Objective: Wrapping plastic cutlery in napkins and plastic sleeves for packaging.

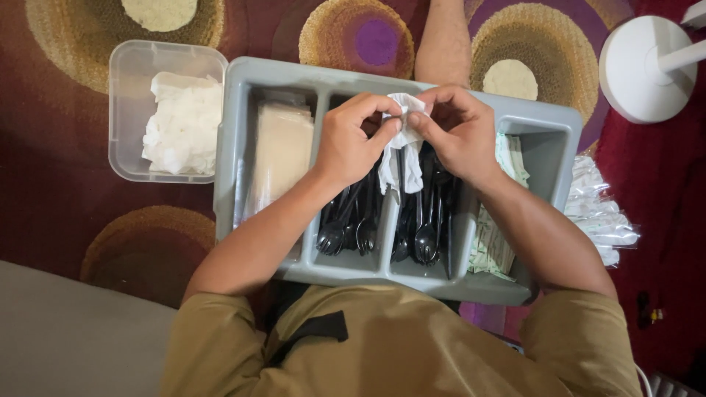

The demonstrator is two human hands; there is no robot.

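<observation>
Hands pinch a white napkin point(401, 147) above a grey cutlery tray point(243, 88).
Left hand point(353, 140) and right hand point(460, 132) each close thumb and fingers on the napkin's top edge, so it hangs over the middle compartments of black plastic spoons point(334, 231) and forks point(423, 235). Flat packets point(279, 154) fill the tray's left compartment, green-printed sachets point(493, 242) the right. A clear tub point(129, 81) of white napkins sits just left of the tray.

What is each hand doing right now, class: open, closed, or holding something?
Left hand: closed, fingers pinching the white napkin over the grey cutlery tray.
Right hand: closed, fingers pinching the same napkin.
</observation>
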